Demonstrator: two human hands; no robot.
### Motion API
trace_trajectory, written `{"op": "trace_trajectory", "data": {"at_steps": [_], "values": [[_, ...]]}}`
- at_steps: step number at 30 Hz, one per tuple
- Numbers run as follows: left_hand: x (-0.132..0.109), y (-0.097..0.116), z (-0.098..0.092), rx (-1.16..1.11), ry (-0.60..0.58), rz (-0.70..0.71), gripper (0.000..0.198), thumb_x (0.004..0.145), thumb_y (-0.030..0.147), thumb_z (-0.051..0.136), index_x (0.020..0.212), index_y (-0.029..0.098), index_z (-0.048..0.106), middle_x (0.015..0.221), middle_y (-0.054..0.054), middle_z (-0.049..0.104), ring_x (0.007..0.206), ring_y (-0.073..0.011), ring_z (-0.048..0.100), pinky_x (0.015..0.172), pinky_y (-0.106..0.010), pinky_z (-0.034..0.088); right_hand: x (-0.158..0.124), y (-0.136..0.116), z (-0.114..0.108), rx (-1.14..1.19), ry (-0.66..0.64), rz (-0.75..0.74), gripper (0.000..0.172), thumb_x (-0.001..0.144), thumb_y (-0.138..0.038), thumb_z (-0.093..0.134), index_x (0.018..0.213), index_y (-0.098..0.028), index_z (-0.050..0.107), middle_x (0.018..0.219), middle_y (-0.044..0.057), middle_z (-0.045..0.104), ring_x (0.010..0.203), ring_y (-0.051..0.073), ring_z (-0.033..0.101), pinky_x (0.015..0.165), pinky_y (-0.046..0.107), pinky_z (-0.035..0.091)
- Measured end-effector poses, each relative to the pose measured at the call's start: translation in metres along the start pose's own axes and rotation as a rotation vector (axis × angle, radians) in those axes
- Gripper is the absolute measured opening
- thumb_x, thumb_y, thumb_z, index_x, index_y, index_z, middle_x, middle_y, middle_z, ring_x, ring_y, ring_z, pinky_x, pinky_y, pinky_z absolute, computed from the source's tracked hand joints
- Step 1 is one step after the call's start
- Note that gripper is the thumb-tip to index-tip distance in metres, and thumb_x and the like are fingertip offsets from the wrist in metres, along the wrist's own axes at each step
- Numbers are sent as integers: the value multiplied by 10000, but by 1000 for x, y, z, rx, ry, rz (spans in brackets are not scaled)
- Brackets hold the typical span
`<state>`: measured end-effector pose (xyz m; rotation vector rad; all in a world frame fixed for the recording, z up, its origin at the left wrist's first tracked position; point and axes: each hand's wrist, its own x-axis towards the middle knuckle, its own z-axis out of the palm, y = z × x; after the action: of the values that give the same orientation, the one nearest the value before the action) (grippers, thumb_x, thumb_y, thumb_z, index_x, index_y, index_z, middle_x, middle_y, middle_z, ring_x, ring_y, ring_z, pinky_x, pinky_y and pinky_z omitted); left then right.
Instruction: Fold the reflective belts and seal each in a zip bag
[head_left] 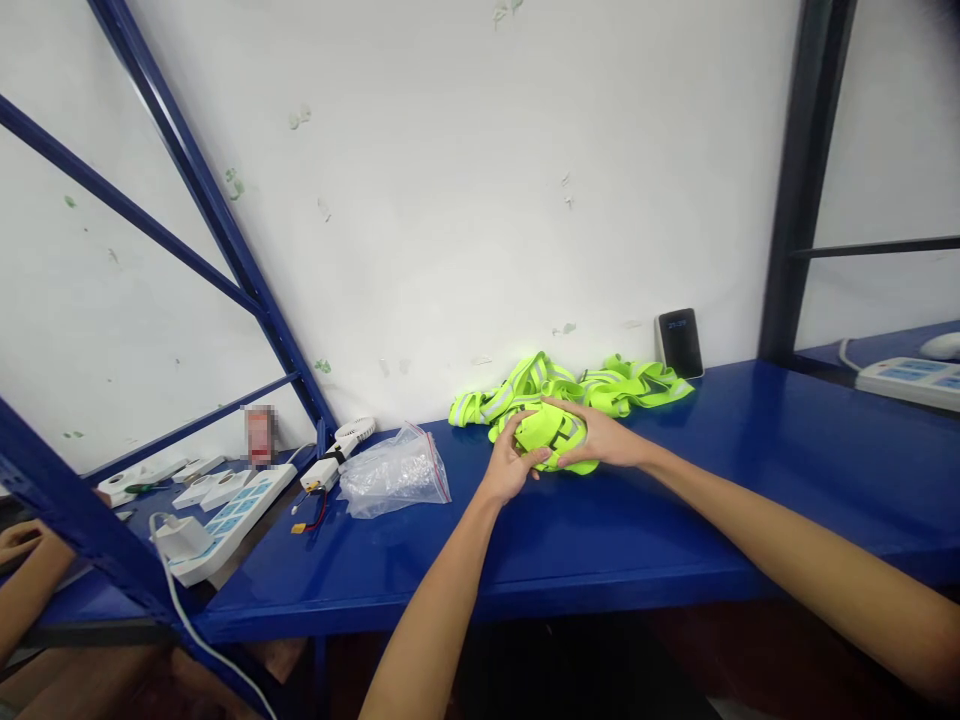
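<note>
Both of my hands grip a bunched neon-yellow reflective strap (553,432) over the blue shelf (465,540). My left hand (514,462) presses it from the left, with the thumb across the front. From the right, my right hand (604,436) curls its fingers over the top of the bundle. Black pieces, perhaps buckles or sliders, show on the strap. Behind my hands, more neon-yellow straps (637,385) with silver stripes lie in a loose heap against the wall. Whether the held bundle joins that heap, I cannot tell.
Left of my hands lie a clear plastic bag (397,475), a white battery pack (322,472) with wires and a small white fan (355,430). A black device (679,343) leans on the wall. Past the blue post are a power strip (232,525) and another person's arm (37,580).
</note>
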<state>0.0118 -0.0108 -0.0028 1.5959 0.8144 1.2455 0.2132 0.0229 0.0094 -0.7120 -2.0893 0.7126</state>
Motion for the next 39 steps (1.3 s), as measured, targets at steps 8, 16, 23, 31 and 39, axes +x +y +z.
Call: {"op": "trace_trajectory", "data": {"at_steps": [8,16,23,31,39], "values": [[1,-2,-2,16,-53,41,669,641,349,793,1223,231,484,1017,-44,560,706,-118,560,483,-199,504,-1,4,3,619,-112,212,900,587,-225,830,1398,-258,440,1250,80,620,1148,287,578,984,429,468],[-2,-11,-1,185,52,178,605,704,344,754,1232,213,488,1169,-79,555,963,-189,571,759,-273,539,-7,-2,29,770,-59,309,984,570,-187,844,1412,-281,343,1123,91,659,888,258,680,743,417,590],[-14,-3,6,290,68,189,559,824,368,620,1328,246,410,1219,-91,539,991,-210,580,815,-332,533,-4,-8,30,351,161,170,864,537,-324,858,1314,-180,507,1185,104,631,1075,300,609,957,429,493],[-53,48,-34,905,9,371,476,925,425,451,1376,276,416,1461,-93,346,1361,-244,296,1143,-444,223,-1,-10,26,257,97,141,852,540,-346,852,1310,-176,530,1231,105,620,1096,301,605,948,410,495],[-97,67,-146,1746,132,238,1158,561,764,653,1493,228,221,1514,-179,283,1404,-426,163,1092,-653,51,6,-7,54,312,68,156,831,529,-331,857,1282,-165,547,1224,110,629,1099,289,607,933,401,506]]}}
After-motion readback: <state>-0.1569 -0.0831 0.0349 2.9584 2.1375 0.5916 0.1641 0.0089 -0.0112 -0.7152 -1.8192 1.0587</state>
